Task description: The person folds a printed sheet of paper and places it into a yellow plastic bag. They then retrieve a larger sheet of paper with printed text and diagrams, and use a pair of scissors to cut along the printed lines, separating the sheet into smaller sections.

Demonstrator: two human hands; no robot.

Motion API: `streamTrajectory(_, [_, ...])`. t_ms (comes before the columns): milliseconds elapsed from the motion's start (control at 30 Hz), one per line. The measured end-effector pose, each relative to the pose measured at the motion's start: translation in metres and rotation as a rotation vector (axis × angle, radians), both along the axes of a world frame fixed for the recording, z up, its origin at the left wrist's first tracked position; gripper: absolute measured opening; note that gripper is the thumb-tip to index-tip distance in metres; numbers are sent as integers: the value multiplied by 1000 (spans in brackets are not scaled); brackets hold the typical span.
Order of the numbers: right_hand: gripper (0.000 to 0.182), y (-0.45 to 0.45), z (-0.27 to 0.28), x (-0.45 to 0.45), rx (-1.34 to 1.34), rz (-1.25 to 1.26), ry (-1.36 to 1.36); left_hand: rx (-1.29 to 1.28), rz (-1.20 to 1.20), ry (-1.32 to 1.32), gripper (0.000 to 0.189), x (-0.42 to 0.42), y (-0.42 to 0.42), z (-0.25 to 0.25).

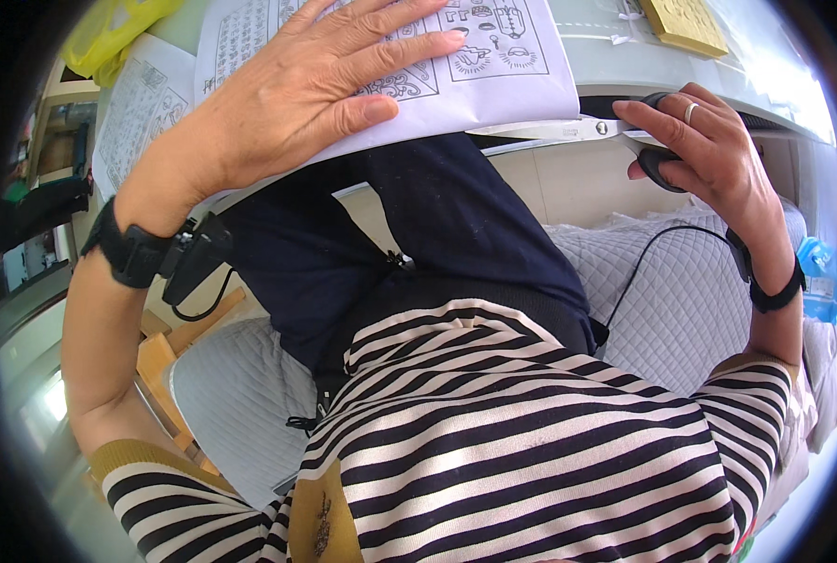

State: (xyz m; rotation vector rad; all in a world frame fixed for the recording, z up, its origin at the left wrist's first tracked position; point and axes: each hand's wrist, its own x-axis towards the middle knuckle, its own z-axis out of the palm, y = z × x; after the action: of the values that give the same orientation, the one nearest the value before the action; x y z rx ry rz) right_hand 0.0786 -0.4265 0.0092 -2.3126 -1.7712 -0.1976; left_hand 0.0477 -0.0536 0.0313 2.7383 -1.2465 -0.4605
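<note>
My left hand (334, 67) lies flat with spread fingers on a white printed sheet (499, 98), which bears line drawings and writing. The sheet's near edge reaches over the table's edge. In my right hand (714, 141) is a pair of scissors (573, 129) with dark handles, my fingers in the loops. The blades point left along the sheet's lower right edge, the upper one against or under the paper; I cannot tell which. A second printed sheet (140, 116) lies partly beneath my left forearm.
A yellow plastic bag (119, 35) sits at the upper left. On the table's (601, 56) far right is a stack of yellowish paper (689, 24), with small white paper scraps (626, 24) beside it. A blue-wrapped package (820, 278) rests on the quilted seat (671, 302) at right.
</note>
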Motion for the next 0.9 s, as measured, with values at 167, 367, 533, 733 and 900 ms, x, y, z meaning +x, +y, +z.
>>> streamTrajectory(167, [58,1,2,-5,-44,-42,32,-55,15,-33,62,2,3,-12])
streamTrajectory(367, [58,10,7,-11,-37,-104,77,-57,18,-46,62,3,0,-11])
streamTrajectory(533, [60,14,12,-12,-58,-102,96,-57,57,11,62,-1,-5,-3])
streamTrajectory(733, [60,23,11,-10,-12,-46,63,-43,49,-3,60,-2,-6,-1])
streamTrajectory(900, [61,27,11,-12,-14,-59,102,-37,38,-12,59,0,-4,-5])
